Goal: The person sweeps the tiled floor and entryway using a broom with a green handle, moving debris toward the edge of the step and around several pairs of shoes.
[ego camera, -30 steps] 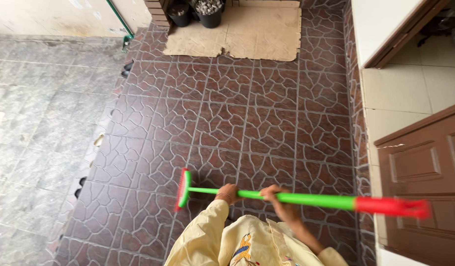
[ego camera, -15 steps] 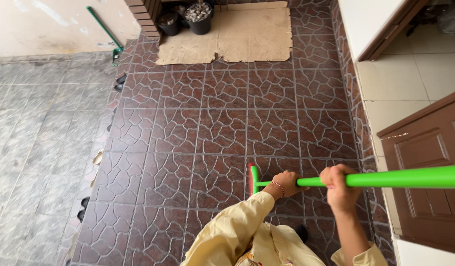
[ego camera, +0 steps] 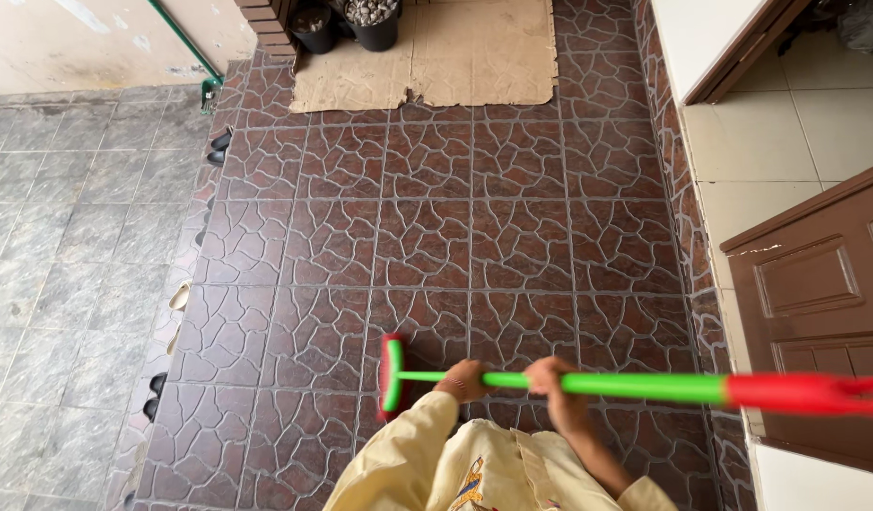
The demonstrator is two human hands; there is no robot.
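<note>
The long green plastic broom with a red head [ego camera: 588, 384] lies across the lower part of the frame, its head at lower centre on the brown cracked-pattern floor tiles [ego camera: 427, 237]. The left hand [ego camera: 463, 380] and the right hand [ego camera: 553, 386] are both closed around its handle, near each other.

No labels, signs or screens in my view. Only packaging material: flattened brown cardboard sheet [ego camera: 446, 52], roughly rectangular, plain tan, lying flat on reddish-brown tiles at top centre. Near edge torn and ragged, notch bitten out around middle. Far left corner touches two black round plastic pots [ego camera: 347, 21]. Sheet well apart from my hands.
</note>
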